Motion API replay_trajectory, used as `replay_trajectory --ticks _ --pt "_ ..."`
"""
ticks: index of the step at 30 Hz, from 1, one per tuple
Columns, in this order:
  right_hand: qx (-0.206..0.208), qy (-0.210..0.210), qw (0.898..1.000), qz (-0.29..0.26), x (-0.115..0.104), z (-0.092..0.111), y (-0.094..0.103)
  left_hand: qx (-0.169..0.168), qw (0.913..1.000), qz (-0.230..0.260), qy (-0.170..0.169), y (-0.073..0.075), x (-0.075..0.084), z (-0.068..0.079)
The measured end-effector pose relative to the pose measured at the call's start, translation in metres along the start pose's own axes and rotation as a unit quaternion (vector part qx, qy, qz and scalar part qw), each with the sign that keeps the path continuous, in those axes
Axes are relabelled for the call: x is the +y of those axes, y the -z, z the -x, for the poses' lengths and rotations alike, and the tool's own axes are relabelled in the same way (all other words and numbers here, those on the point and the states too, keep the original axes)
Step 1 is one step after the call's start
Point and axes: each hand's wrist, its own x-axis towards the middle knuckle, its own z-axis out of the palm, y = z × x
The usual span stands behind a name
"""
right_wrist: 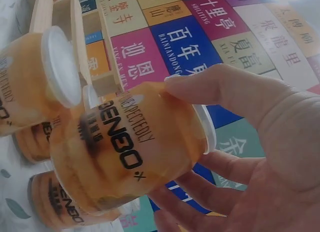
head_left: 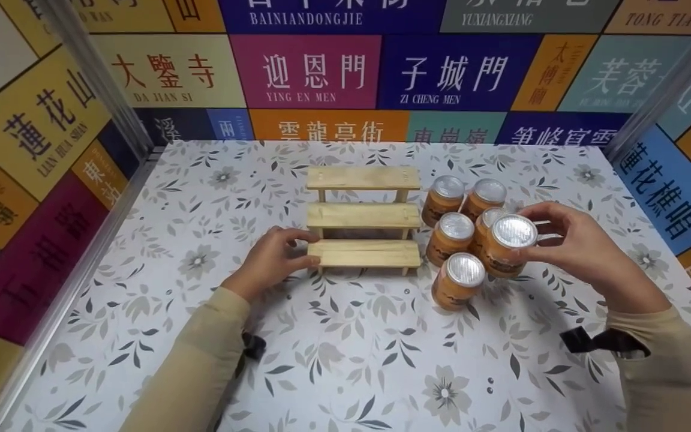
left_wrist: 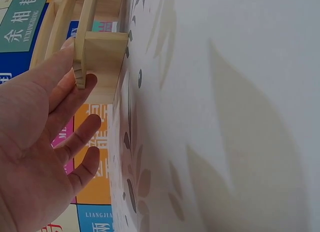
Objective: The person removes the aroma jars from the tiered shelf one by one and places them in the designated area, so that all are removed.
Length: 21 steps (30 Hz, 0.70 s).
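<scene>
A three-tier wooden shelf (head_left: 363, 254) stands on the patterned table, its steps rising toward the back. My left hand (head_left: 273, 259) pinches the left end of its lowest step; in the left wrist view the thumb and a finger hold the board's edge (left_wrist: 80, 62) while the other fingers stay free. My right hand (head_left: 567, 240) grips an orange can (head_left: 504, 267) with a silver lid near its top. In the right wrist view this can (right_wrist: 125, 147) carries dark printed lettering and looks tilted. Right of the shelf several similar cans, one of them a can (head_left: 458, 282) at the front, stand close together.
White cloth with grey leaves and flowers (head_left: 357, 366) covers the table. Panels with colourful Chinese lettering (head_left: 306, 72) form a wall behind and at both sides. Another can (head_left: 446, 195) stands at the back, beside the shelf's right end.
</scene>
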Motion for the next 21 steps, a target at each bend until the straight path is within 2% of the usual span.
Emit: replay_trajectory --ticks 5,10,18,21 --pt "-0.043 -0.002 0.999 0.009 0.011 -0.003 -0.004 0.006 0.9999 -0.001 -0.013 0.000 0.003 0.000" --pt "-0.080 -0.003 0.997 -0.006 0.024 -0.005 -0.009 0.008 0.9994 -0.007 -0.033 -0.001 0.003 0.000" --pt "-0.105 -0.010 0.994 -0.033 0.038 -0.005 -0.015 0.005 0.9997 0.000 -0.023 -0.003 0.002 0.002" --pt "-0.108 -0.016 0.994 -0.024 0.038 -0.007 -0.014 0.005 0.9997 0.005 -0.024 -0.002 0.001 0.001"
